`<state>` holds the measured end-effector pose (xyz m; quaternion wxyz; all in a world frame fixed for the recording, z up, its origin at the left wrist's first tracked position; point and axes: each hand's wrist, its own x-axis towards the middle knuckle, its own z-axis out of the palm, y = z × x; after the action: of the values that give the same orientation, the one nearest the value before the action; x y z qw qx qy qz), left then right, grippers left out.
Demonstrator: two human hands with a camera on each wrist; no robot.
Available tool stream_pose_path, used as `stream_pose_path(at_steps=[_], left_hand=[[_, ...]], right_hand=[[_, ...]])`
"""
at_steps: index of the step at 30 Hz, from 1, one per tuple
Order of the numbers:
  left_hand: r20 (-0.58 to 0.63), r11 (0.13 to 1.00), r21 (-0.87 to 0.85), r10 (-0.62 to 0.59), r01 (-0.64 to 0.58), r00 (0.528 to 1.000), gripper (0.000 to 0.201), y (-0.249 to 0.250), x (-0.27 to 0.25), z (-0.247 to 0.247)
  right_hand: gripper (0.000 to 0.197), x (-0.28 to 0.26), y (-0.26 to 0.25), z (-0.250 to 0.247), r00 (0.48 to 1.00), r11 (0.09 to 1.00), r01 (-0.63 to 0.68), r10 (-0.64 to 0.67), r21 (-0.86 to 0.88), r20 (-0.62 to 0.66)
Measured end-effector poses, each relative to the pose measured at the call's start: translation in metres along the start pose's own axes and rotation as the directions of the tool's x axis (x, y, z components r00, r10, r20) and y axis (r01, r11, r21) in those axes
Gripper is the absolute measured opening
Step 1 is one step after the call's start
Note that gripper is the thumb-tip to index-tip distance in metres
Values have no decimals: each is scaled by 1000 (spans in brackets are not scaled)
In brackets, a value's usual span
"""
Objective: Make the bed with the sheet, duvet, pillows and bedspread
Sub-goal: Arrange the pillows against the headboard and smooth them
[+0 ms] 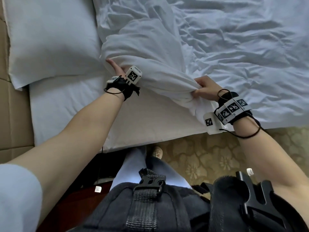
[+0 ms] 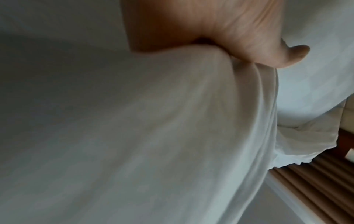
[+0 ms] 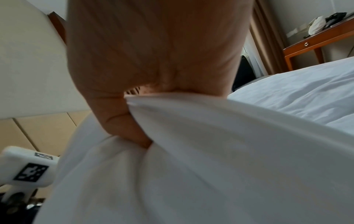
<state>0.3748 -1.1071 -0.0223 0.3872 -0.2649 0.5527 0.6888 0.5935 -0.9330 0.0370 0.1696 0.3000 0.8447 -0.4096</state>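
Duvet [image 1: 147, 52] lies bunched on the bed, with its gathered corner pulled toward the near edge at 6 o'clock. Your right hand [image 1: 206, 88] grips that corner: in the right wrist view the thumb and fingers [image 3: 122, 121] are curled together and clamped on a twisted fold of the white cloth. Your left hand [image 1: 117, 68] sits at 9 o'clock of the bunched duvet, with its palm against the fold. In the left wrist view the thumb [image 2: 293, 56] presses over the cloth edge; the remaining fingers are buried in the fabric, so you cannot tell how they lie. Both hands are well apart, with the stretched fold running between them.

Sheet [image 1: 250, 39] covers the mattress from 12 to 3 o'clock and is heavily creased. Pillow [image 1: 50, 39] lies at 10 o'clock, just beside the duvet bunch, against the headboard [image 1: 4, 64]. A flatter white layer [image 1: 66, 104] sits below the pillow, at 8 o'clock.

Carpet [image 1: 209, 156] with a floral pattern shows at 5 o'clock, below the bed edge. 1 shoe [image 1: 157, 152] is visible near the mattress edge. A black strap with a buckle [image 1: 150, 183] crosses your waist at 6 o'clock. In the right wrist view a wooden desk [image 3: 316, 42] stands beyond the bed, beside tan curtains [image 3: 266, 37].
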Motion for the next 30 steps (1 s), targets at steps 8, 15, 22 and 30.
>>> stream_pose_path(at_steps=[8,15,22,30], left_hand=[[82,976,-5,217,-217,973,58,28,-39,-51],[29,938,-35,345,-344,938,61,41,-112,-78],[249,963,-139,260,-231,933,29,5,-167,-98],[183,954,-289,137,-80,974,56,-32,-149,-149]], right_hand=[[12,-13,10,58,999,991,8,-13,-132,-37],[63,-14,-33,141,970,917,223,-241,-330,-16],[113,-21,-83,188,929,885,334,-367,-324,-48],[21,-48,-64,169,943,900,317,-333,-301,-4]])
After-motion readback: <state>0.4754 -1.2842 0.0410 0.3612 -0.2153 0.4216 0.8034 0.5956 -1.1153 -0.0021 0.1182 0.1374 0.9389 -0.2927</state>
